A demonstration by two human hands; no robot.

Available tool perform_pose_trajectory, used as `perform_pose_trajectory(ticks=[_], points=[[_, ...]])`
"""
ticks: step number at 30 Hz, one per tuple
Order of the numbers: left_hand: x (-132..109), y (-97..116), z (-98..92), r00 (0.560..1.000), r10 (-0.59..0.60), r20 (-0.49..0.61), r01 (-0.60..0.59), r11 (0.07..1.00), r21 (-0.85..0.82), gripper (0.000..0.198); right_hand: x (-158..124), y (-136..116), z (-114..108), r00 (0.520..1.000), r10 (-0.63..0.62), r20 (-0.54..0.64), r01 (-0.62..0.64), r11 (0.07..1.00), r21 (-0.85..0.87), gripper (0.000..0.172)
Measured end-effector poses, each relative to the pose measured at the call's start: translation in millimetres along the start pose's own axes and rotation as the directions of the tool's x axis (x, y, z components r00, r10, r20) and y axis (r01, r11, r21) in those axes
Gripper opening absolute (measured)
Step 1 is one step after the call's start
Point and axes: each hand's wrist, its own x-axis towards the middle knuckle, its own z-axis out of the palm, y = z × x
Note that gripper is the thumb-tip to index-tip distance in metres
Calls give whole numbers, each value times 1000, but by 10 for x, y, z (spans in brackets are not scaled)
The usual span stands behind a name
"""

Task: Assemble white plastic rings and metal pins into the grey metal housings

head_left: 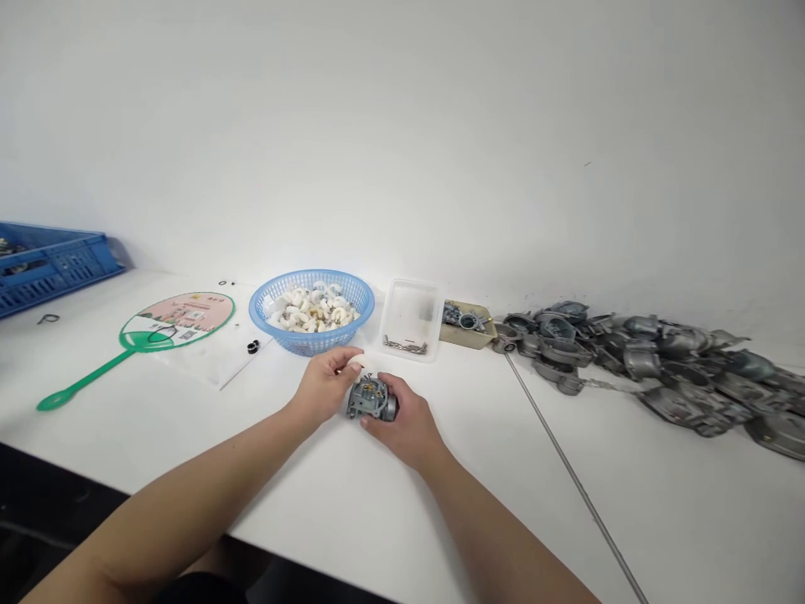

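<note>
A grey metal carburetor body point(368, 398) with small brass parts on its upper face sits between my hands, just above or on the white table. My right hand point(407, 424) is closed around its right end, thumb at the front and fingers behind. Over the carburetor's upper left, my left hand point(325, 384) pinches a white plastic carburetor float point(363, 363), mostly hidden by the fingers. Behind my left hand stands a blue mesh basket point(308, 344) full of similar white, curved floats point(314, 309).
Right of the basket are a clear plastic box point(412, 294) with thin metal pins and a beige tray point(466, 335) of metal parts. Grey castings point(635, 356) pile up at right, near a long thin rod point(572, 474). Leftward lie a hand fan point(179, 321) and a blue crate point(59, 267).
</note>
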Motion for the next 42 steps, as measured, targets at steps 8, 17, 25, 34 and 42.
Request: perform_pose_trajectory(ticks=[8, 17, 25, 34, 42], points=[[-33, -18, -1, 996, -55, 73, 58, 997, -48, 22, -7, -66, 18, 999, 12, -41, -11, 1000, 22, 62], [-50, 21, -259, 896, 272, 352, -386, 868, 313, 11, 0, -62, 1, 1000, -21, -6, 21, 999, 30, 59], [-98, 23, -248, 847, 322, 423, -493, 772, 400, 12, -22, -75, 49, 997, 3, -72, 1, 999, 54, 61], [-160, -49, -120, 819, 435, 373, -572, 653, 495, 14, -8, -70, 40, 999, 1, -40, 1, 999, 38, 61], [-210, 5, -63, 948, 214, 235, -308, 804, 508, 43, 3, -92, 24, 1000, 0, -31, 1, 1000, 24, 58]])
